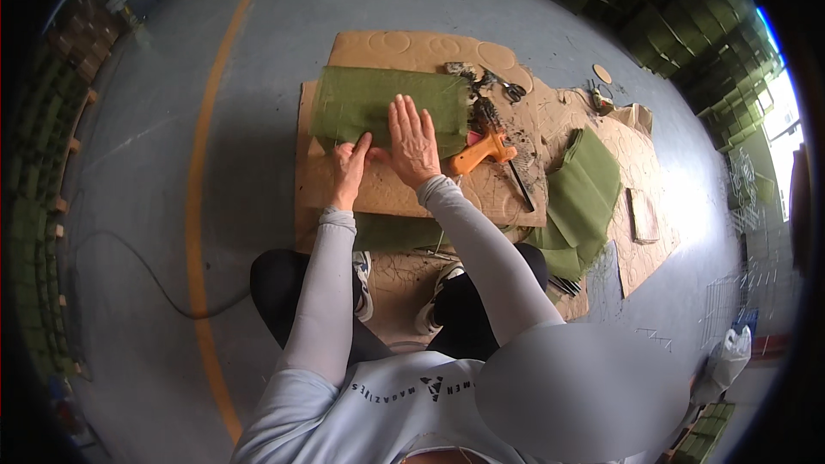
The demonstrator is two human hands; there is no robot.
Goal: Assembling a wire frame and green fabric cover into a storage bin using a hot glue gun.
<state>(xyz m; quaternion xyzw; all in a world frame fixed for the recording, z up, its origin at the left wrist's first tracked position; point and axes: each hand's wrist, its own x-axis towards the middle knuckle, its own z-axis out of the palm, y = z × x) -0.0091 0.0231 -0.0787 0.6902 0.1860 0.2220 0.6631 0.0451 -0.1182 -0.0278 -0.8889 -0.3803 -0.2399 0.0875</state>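
Observation:
A green woven sheet [361, 90] lies folded flat across a cardboard-topped work surface. My right hand [412, 146] rests palm down on it, fingers stretched out and held close together. At the sheet's near edge, my left hand [348, 174] has its fingers partly curled around the edge, with one finger lying along the top. What is under those curled fingers is partly hidden. Just right of the sheet lies an orange-handled glue gun [481, 152], its dark nozzle end among black residue. Black-handled scissors [513, 90] sit beyond it.
More green sheets [584, 180] are piled at the right, over cardboard [640, 249] on the floor. Stacked green goods [687, 30] stand at the far right. A dark cable [155, 275] crosses the floor at left, past an orange line [199, 172].

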